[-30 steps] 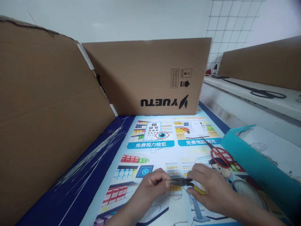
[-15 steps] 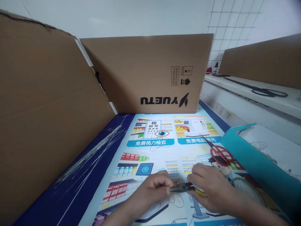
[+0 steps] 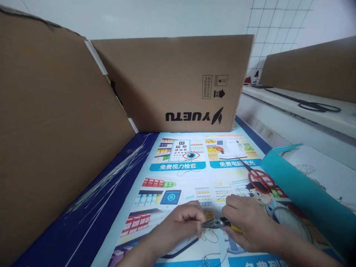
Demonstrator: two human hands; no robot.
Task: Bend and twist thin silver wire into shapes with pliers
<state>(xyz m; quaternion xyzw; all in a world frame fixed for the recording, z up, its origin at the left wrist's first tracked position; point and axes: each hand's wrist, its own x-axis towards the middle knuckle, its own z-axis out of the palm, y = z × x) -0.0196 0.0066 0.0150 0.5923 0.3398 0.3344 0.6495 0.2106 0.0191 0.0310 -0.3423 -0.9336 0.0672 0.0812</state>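
My right hand (image 3: 247, 218) is closed around the yellow handles of a pair of long-nosed pliers (image 3: 215, 223). The jaws point left and reach the fingertips of my left hand (image 3: 186, 221), which is closed in a pinch. A thin wire (image 3: 211, 237) loops below the jaws, close to those fingertips; the exact spot where it is pinched is hidden. More curled wire (image 3: 207, 261) lies at the bottom edge. Red-handled scissors (image 3: 261, 180) rest beyond my right hand, blades pointing away. Near my right wrist lies a coil of wire (image 3: 292, 222).
A printed poster sheet (image 3: 180, 196) covers the blue table (image 3: 111, 196). Straight wires (image 3: 108, 178) lie at the left. Cardboard panels (image 3: 167, 81) stand behind and left. A teal box (image 3: 306, 189) with wire pieces is at right, below a shelf (image 3: 294, 98) holding black scissors (image 3: 319, 106).
The whole view has shifted slightly. The pliers have turned a little in my right hand, and their jaws catch more light. Both hands stay in nearly the same place.
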